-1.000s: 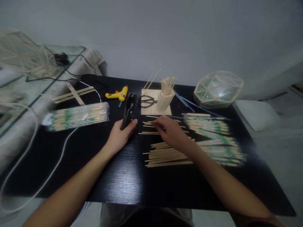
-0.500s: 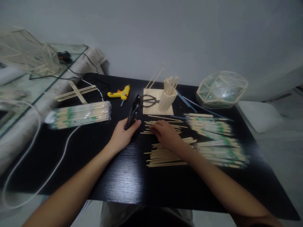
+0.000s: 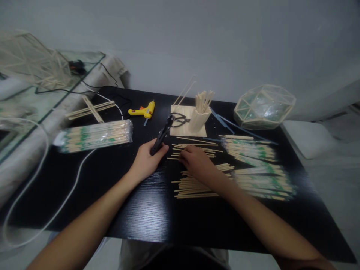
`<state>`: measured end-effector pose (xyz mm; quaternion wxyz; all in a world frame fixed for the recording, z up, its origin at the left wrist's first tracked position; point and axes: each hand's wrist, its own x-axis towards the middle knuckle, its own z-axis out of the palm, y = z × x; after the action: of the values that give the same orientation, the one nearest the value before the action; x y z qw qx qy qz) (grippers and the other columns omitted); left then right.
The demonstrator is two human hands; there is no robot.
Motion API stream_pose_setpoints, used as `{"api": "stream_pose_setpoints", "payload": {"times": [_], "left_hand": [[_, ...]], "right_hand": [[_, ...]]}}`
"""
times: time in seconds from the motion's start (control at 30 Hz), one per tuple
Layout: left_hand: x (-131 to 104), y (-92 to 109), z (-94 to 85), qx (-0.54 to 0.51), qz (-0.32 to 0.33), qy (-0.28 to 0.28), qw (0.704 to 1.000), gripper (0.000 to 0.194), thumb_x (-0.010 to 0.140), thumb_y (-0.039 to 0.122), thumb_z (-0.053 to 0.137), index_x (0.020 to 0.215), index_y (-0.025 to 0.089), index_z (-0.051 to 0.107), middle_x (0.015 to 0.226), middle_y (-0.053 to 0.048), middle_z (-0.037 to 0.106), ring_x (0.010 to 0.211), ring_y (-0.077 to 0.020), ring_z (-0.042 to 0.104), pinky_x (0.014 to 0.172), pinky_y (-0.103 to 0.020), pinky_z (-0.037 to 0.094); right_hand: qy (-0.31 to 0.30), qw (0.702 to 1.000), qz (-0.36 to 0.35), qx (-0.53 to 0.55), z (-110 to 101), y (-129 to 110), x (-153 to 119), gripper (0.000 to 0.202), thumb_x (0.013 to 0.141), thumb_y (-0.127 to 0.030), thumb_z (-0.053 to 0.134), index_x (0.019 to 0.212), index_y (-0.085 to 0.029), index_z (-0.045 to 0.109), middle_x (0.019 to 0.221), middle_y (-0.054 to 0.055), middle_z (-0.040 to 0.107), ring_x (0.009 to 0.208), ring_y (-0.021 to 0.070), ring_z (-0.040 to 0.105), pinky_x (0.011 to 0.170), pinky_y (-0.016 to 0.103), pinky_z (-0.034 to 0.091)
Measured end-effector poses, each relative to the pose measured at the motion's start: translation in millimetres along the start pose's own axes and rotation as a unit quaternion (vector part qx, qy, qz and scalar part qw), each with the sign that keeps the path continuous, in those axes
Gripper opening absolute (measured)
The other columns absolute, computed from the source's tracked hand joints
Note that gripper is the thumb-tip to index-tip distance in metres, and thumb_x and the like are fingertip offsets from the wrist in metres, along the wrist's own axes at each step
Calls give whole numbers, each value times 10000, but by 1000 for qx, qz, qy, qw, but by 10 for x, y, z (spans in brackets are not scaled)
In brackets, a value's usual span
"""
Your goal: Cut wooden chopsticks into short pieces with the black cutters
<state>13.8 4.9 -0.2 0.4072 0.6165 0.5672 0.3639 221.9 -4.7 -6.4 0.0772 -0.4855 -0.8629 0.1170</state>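
Note:
My left hand (image 3: 146, 159) is closed around a slim black hand tool (image 3: 162, 135), held tilted with its far end up and away from me; its exact kind is unclear. To the right, my right hand (image 3: 195, 161) reaches down with curled fingers, pinching at a wooden stick (image 3: 173, 158) among the upper loose sticks; the fingertips are partly hidden. Below that hand lies a thicker pile of wooden sticks (image 3: 194, 191). Just beyond both hands, a wooden board (image 3: 182, 132) carries black-handled scissors (image 3: 180, 120) and a stick-walled cup (image 3: 199, 122) filled with upright sticks.
A yellow glue gun (image 3: 143, 110) lies at the back. Bagged sticks (image 3: 97, 137) sit left, more bagged sticks (image 3: 261, 180) right. A faceted stick-framed clear form (image 3: 264, 107) stands at the back right. A white cable (image 3: 77, 180) loops across the left side.
The black tool has turned slightly, its far end shifting right toward the scissors. My right hand has moved slightly right and down over the sticks, its fingers more curled.

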Motion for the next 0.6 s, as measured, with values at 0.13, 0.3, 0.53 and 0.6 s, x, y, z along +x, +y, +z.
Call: {"api": "stream_pose_setpoints", "payload": {"times": [0.13, 0.3, 0.53, 0.6], "left_hand": [[2, 6, 1, 6, 15, 2, 1000, 281, 864, 450, 652, 771, 187, 631, 678, 33, 561, 641, -140, 487, 633, -272, 382], [1, -15, 12, 19, 27, -1, 999, 268, 887, 433, 639, 782, 187, 628, 713, 32, 588, 677, -144, 510, 672, -275, 394], [-2, -65, 24, 41, 43, 1, 998, 303, 919, 445, 619, 771, 180, 613, 698, 36, 551, 690, -139, 500, 664, -263, 383], [-5, -60, 19, 45, 45, 14, 998, 314, 929, 455, 612, 776, 180, 611, 688, 40, 528, 682, -136, 487, 651, -258, 376]], "right_hand": [[-25, 997, -10, -67, -15, -48, -31, 161, 1026, -146, 558, 991, -111, 711, 1007, 150, 689, 980, 295, 625, 888, 397, 466], [-27, 986, -32, -162, -15, -184, -98, 212, 975, -38, 483, 1015, -73, 688, 995, 199, 668, 970, 349, 600, 883, 460, 471], [-29, 979, -55, -196, -35, -230, -113, 264, 986, -43, 418, 1003, -72, 679, 958, 203, 654, 923, 347, 571, 840, 462, 472], [-14, 978, -74, -195, -83, -203, -118, 267, 983, -32, 409, 1019, -78, 670, 983, 198, 648, 925, 338, 559, 851, 457, 464]]}}
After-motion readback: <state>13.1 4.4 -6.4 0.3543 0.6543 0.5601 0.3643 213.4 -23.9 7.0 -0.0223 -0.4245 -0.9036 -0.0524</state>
